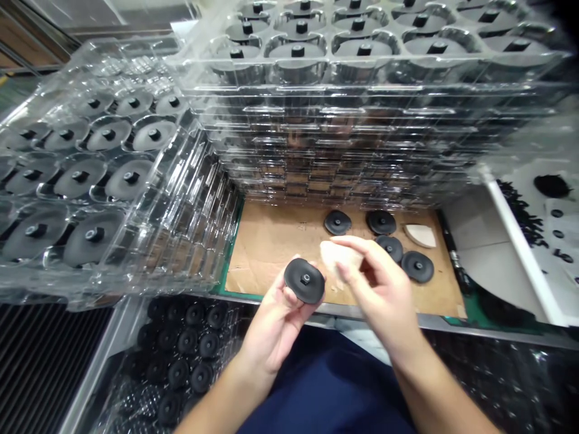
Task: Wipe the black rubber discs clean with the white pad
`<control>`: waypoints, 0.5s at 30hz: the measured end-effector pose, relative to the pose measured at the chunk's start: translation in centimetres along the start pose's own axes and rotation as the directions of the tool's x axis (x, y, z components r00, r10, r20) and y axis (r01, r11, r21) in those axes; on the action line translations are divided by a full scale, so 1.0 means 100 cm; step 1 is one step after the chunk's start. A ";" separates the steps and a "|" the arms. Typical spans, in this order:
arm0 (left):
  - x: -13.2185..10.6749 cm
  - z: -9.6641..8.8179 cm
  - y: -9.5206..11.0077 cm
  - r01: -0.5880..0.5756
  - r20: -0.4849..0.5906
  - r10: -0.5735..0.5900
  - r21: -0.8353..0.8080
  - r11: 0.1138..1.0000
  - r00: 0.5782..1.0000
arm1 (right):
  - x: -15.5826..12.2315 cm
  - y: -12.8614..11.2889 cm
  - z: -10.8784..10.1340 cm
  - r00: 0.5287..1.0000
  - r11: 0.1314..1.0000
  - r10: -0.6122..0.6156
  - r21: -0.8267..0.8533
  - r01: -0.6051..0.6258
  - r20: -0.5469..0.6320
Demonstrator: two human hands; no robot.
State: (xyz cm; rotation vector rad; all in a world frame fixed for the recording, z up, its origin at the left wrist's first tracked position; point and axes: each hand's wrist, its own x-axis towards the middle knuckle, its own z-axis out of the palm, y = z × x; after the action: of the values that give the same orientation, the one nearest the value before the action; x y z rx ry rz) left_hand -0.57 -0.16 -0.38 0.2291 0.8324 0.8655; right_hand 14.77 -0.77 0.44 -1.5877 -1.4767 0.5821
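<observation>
My left hand (274,319) is closed on a black round disc (304,281) with a small hub in its middle, held up by the fingertips above the bench's front edge. Beside it my right hand (380,289) pinches a whitish pad or cloth (338,256) close to the disc's right side. Several more black discs (382,222) lie on the brown cardboard sheet (271,247) just beyond my hands. A pale wedge-shaped piece (420,235) rests at the sheet's right end.
Stacks of clear plastic trays (344,150) holding grey discs rise behind the cardboard, and another stack (113,181) stands at the left. A tray of black discs (185,355) sits low at the left. A white bin (525,253) with black parts is on the right.
</observation>
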 end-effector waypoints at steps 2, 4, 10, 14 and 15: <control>-0.001 0.000 -0.002 0.030 0.017 -0.031 0.053 0.998 0.999 | 0.001 -0.031 -0.004 0.987 0.987 -0.125 0.111 0.113 0.104; -0.002 0.000 -0.004 0.054 0.014 -0.055 0.092 0.994 0.998 | 0.002 -0.048 -0.007 0.937 0.978 -0.176 0.162 0.131 0.301; -0.003 0.005 -0.001 0.035 0.050 -0.040 0.093 0.995 0.998 | 0.001 -0.049 -0.004 0.974 0.981 -0.181 0.101 0.168 0.134; -0.004 0.007 0.004 0.014 0.012 -0.016 0.098 0.995 1.000 | -0.005 -0.050 -0.010 0.940 0.965 -0.173 0.243 0.102 0.295; -0.004 0.008 0.004 0.021 0.009 -0.022 0.108 0.994 1.000 | -0.004 -0.050 -0.011 0.933 0.970 -0.148 0.232 0.072 0.329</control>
State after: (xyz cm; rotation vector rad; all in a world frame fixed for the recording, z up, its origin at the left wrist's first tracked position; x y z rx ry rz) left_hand -0.42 -0.09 0.60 0.3185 0.8717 0.7993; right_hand 12.79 -1.87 5.07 -1.2667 -1.6809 0.9592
